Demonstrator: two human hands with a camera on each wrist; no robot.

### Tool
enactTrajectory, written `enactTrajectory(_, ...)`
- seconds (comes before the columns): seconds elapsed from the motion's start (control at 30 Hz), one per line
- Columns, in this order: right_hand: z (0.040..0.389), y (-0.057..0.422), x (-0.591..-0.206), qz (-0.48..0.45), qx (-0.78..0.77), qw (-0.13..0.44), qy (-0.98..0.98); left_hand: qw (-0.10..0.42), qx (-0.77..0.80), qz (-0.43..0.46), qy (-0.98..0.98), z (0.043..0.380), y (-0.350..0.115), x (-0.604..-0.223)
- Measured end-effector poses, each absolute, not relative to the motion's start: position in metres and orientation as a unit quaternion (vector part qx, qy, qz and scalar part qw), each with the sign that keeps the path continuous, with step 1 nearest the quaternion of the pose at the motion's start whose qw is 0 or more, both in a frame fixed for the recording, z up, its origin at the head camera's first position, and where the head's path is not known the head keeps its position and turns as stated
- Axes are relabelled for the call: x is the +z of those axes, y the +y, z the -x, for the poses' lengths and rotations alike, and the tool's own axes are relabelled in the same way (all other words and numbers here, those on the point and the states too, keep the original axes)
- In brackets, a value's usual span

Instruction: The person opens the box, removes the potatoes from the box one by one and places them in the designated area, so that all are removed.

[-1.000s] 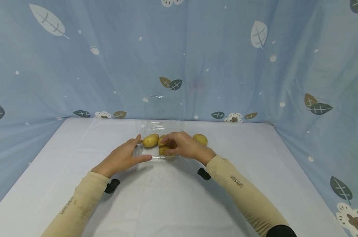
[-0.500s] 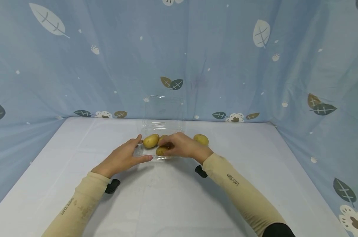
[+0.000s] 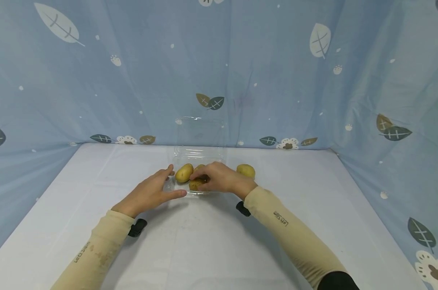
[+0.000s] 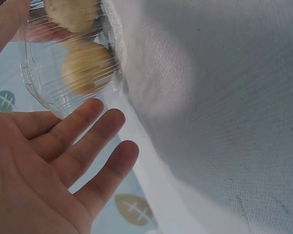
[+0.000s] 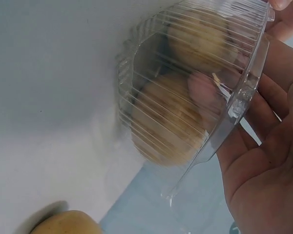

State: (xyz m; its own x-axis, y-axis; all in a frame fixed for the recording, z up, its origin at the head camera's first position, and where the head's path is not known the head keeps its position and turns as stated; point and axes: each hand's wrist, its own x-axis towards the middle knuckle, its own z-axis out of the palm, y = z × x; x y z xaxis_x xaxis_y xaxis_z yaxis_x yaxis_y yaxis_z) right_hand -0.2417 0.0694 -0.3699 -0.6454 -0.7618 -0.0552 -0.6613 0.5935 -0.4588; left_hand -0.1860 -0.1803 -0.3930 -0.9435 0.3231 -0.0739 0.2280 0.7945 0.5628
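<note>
Front potato [image 3: 196, 185] sits inside the clear container [image 3: 193, 193], near the 6 o'clock rim if 12 points away from you. Your right hand [image 3: 224, 179] reaches in from 3 o'clock and grips this potato with thumb and fingers. Toward 12, a rear potato [image 3: 199, 167] is partly hidden behind that hand, and at about 10 a left potato [image 3: 184, 173] lies just beside it. Your left hand [image 3: 150, 191] is at the container's 9 o'clock side, thumb and fingers spread apart, the thumb reaching to the near rim; you cannot tell how firmly it touches. The container's lid [image 3: 201, 141] stands raised at 12, in front of the blue curtain [image 3: 240, 60]. Outside, at about 3 o'clock and past your right hand, an outer potato [image 3: 246, 171] rests on the white tablecloth [image 3: 204, 241]. Beige sleeves [image 3: 99, 245] cover both your forearms.
</note>
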Motion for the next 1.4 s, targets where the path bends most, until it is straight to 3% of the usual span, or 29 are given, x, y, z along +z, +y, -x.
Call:
enactTrajectory(0.63, 0.2427, 0.0663, -0.3731, 0.420, -0.181, 0.149, 0.876, 0.089, 0.290, -0.150, 0.941, 0.1850, -0.1810, -0.3920)
enactTrajectory(1.4, 0.2379, 0.0647, -0.3754, 0.429, -0.209, 0.120, 0.871, 0.085, 0.289, -0.146, 0.942, 0.1851, -0.1816, -0.3930)
